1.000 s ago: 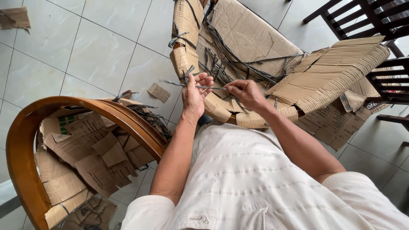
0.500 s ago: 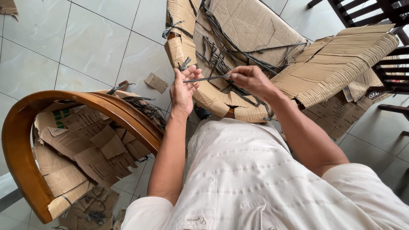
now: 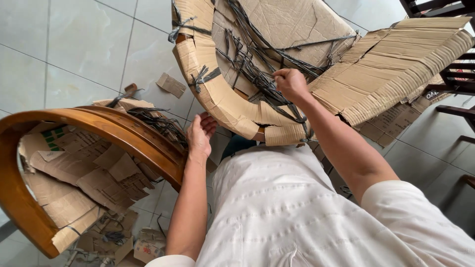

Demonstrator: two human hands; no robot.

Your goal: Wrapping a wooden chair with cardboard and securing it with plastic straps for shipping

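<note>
Cardboard-wrapped chair frame [image 3: 232,106] fills the top middle of your view, lying on the pale tiled floor [image 3: 74,44] just ahead of your lap, its curved arm bound in brown cardboard and crossed by dark plastic straps [image 3: 257,74]. A big torn sheet of corrugated cardboard [image 3: 396,64] hangs off it to your right. To your left sits a second piece, a bare polished wooden chair arm [image 3: 114,128] curving round, with loose cardboard scraps [image 3: 74,173] heaped inside its curve and more dark strapping bunched on its upper edge. Dark slatted wooden chairs [image 3: 455,79] stand at the far right edge.

Your right hand [image 3: 291,84] is up on the wrapped frame, fingers curled shut around a bundle of the straps where they cross the cardboard. Your left hand [image 3: 200,133] hangs lower, between the two chair pieces, fingers loosely spread and gripping nothing, close beside the wooden arm and just under the wrapped curve. A small cardboard offcut [image 3: 170,84] lies on the tiles beyond it.
</note>
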